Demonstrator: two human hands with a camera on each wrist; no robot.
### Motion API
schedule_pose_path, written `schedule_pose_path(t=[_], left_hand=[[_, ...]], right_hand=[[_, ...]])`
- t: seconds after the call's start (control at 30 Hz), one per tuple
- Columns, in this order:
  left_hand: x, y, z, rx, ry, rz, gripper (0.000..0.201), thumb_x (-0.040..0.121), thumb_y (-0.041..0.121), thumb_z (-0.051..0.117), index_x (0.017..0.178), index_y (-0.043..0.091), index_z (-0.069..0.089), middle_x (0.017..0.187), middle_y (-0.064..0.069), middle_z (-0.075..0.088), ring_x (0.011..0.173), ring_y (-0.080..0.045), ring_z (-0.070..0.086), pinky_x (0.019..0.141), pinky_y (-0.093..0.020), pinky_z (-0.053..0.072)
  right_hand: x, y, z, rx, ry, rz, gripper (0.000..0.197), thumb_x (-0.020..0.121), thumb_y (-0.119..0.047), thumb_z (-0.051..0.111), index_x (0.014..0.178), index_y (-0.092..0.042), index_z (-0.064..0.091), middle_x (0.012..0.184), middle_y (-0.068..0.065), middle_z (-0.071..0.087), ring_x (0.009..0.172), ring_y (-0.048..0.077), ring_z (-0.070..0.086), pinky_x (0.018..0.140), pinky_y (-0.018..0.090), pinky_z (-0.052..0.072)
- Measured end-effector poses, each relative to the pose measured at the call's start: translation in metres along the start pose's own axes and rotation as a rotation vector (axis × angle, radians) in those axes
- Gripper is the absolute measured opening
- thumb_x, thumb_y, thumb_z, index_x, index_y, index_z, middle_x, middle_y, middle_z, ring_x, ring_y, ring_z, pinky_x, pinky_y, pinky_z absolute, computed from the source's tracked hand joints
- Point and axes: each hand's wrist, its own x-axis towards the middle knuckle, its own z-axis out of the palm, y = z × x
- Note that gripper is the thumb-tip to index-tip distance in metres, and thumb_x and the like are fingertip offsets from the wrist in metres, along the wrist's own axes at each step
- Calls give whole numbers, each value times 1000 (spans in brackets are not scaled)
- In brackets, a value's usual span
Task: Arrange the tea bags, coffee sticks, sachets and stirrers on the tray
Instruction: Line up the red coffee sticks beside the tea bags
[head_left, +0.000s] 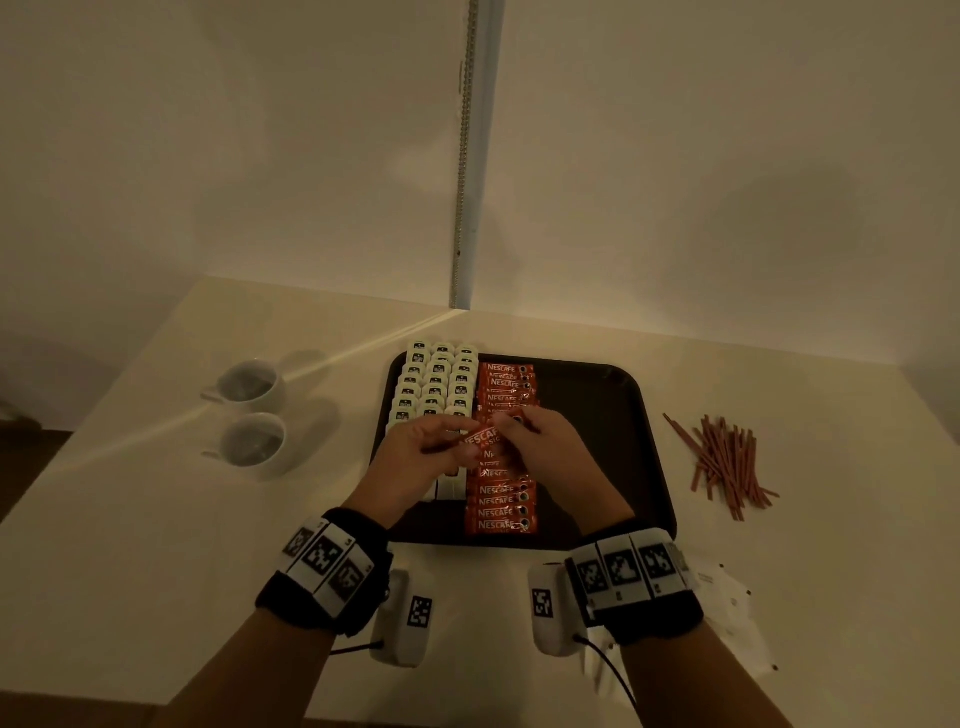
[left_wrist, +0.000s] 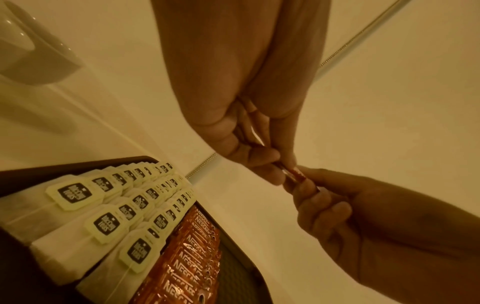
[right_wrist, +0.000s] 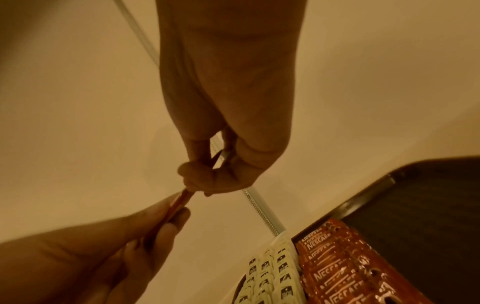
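Note:
A dark tray (head_left: 613, 415) carries three columns of white tea bags (head_left: 436, 384) on its left side and a column of red coffee sticks (head_left: 501, 499) beside them. Just above that column both hands pinch one red coffee stick (head_left: 480, 440) by its ends. My left hand (head_left: 460, 441) grips its left end and my right hand (head_left: 508, 423) its right end. The left wrist view shows my left hand (left_wrist: 281, 168) and right hand (left_wrist: 307, 185) meeting on the stick (left_wrist: 296, 174). In the right wrist view the stick (right_wrist: 179, 203) is edge-on, above the tea bags (right_wrist: 267, 267).
A loose pile of reddish stirrers (head_left: 727, 462) lies on the table right of the tray. White sachets (head_left: 727, 597) lie near my right wrist. Two white cups (head_left: 249, 387) (head_left: 254, 441) stand to the left. The tray's right half holds nothing.

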Motion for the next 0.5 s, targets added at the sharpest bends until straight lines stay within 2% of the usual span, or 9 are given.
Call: schedule_pose_path(t=[0.07, 0.13, 0.2, 0.23, 0.3, 0.37, 0.43, 0.5], left_hand=[[0, 1, -2, -19, 35, 13, 25, 83, -4, 65, 107, -1, 67, 87, -3, 72, 67, -5, 68, 61, -13, 49], [2, 4, -3, -49, 34, 15, 26, 81, -10, 64, 106, -2, 67, 88, -1, 71, 69, -3, 68, 60, -11, 49], [8, 8, -2, -58, 4, 30, 27, 80, -11, 64, 104, 1, 68, 85, 4, 72, 74, -2, 69, 64, -13, 51], [12, 8, -2, -50, -9, 45, 27, 79, -10, 65, 101, 6, 68, 84, 6, 73, 75, -2, 69, 65, -13, 52], [21, 4, -4, 48, -18, 76, 29, 79, -1, 71, 100, 18, 68, 92, 7, 71, 82, -5, 67, 67, -16, 51], [28, -8, -8, 321, -11, 114, 34, 77, 12, 77, 104, 29, 65, 107, 12, 63, 97, -8, 60, 79, -22, 47], [33, -24, -8, 684, -55, 156, 41, 76, 23, 78, 112, 32, 63, 121, 12, 54, 116, -13, 47, 99, -36, 38], [35, -40, -1, 1032, -135, 158, 46, 76, 37, 75, 120, 37, 61, 139, 5, 43, 132, -19, 32, 113, -45, 22]], right_hand=[[-1, 2, -6, 37, 12, -7, 7, 90, -19, 59, 91, -17, 65, 91, 4, 66, 82, 19, 66, 73, 28, 57], [-2, 1, -15, 36, -6, -45, 10, 86, -15, 63, 94, -21, 66, 105, 4, 64, 96, 21, 65, 82, 36, 56], [-3, -2, -22, 32, -54, -60, 14, 86, -11, 62, 94, -21, 66, 108, 4, 64, 97, 18, 65, 81, 32, 56], [-3, -2, -27, 21, -70, -63, 13, 86, -10, 61, 94, -20, 66, 106, 3, 65, 95, 15, 66, 77, 27, 56], [-4, 0, -37, -25, -45, -74, 13, 87, -9, 60, 95, -18, 66, 101, 0, 66, 84, 0, 65, 66, 14, 51], [-6, 13, -50, -91, 3, -57, 13, 88, -8, 58, 94, -19, 64, 97, -5, 65, 75, -7, 61, 61, 9, 47], [-7, 32, -61, -168, -4, 11, 18, 90, -5, 54, 93, -21, 62, 96, -6, 63, 82, 2, 60, 67, 16, 48], [-9, 54, -66, -247, -32, 92, 22, 90, -2, 52, 96, -21, 61, 98, -6, 62, 88, 9, 59, 75, 22, 50]])
